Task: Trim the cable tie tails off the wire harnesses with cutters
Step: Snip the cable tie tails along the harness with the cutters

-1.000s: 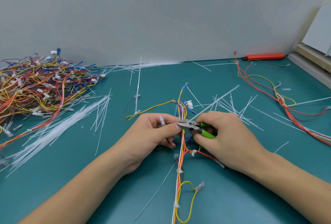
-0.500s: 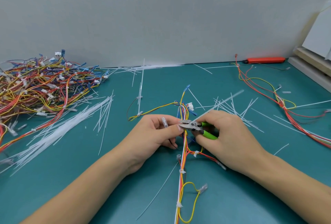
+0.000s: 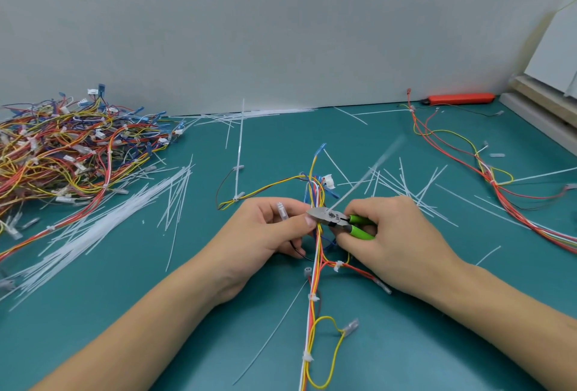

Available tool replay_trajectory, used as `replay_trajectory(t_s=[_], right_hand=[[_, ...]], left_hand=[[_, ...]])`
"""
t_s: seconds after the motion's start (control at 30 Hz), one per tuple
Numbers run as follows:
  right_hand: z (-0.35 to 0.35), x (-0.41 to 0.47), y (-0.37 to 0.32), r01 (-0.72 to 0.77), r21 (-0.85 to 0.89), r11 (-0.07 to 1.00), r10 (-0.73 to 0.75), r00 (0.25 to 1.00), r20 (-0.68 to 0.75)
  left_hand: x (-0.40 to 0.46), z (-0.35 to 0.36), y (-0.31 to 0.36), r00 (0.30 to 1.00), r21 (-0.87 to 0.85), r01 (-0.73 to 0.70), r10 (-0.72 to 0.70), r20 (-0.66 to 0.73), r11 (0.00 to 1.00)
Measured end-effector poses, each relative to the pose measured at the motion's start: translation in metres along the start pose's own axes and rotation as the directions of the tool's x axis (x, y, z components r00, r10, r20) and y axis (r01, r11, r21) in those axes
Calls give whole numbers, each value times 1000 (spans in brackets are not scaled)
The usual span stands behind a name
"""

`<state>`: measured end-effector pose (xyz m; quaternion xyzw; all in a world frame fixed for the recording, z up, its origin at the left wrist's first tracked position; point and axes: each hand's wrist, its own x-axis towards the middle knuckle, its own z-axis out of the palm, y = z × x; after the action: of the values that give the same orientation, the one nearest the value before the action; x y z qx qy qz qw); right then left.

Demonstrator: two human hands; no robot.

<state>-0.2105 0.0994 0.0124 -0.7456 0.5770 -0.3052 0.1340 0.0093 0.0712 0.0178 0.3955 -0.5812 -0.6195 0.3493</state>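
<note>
At the centre of the teal work mat (image 3: pixel 406 343), a wire harness (image 3: pixel 313 290) of red, yellow, orange and white leads is laid lengthwise, running from the near edge up to a spread of branches with blue and white connectors. The harness is gripped by the left hand (image 3: pixel 268 234), thumb and fingers curled round the bundle, with a clear terminal sleeve (image 3: pixel 282 211) seen between the fingers. Green-handled flush cutters (image 3: pixel 338 222) are held by the right hand (image 3: pixel 393 237), fingers wrapped round the handles; the steel head is set against the bundle just beside the left thumb. A white cable tie tail (image 3: pixel 365 176), blurred, is seen rising from the cutter head up and to the right. Whether the blades are fully closed cannot be told.

Left of the harness, a loose drift of cut tie tails (image 3: pixel 103 228) is spread across the mat, and beyond it, a large heap of harnesses (image 3: pixel 62 147) is piled against the grey wall (image 3: pixel 281 31). Right of the harness, more cut tails (image 3: pixel 406 184) are scattered, and a second harness (image 3: pixel 487 172) is trailed toward an orange utility knife (image 3: pixel 459 98) at the wall.
</note>
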Motion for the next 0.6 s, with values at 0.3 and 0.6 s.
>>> replay_trajectory(t_s=[0.3,0.6], right_hand=[[1,-2,-2,-10,-35,999,10,1000,-7],[-2,1,-5,23,-43,999,-24,1000,-16]], left_hand=[[-2,2,2,1000,-3,-10,10,-4,1000],[-1,2,0,999,-4,-5,4,-35,1000]])
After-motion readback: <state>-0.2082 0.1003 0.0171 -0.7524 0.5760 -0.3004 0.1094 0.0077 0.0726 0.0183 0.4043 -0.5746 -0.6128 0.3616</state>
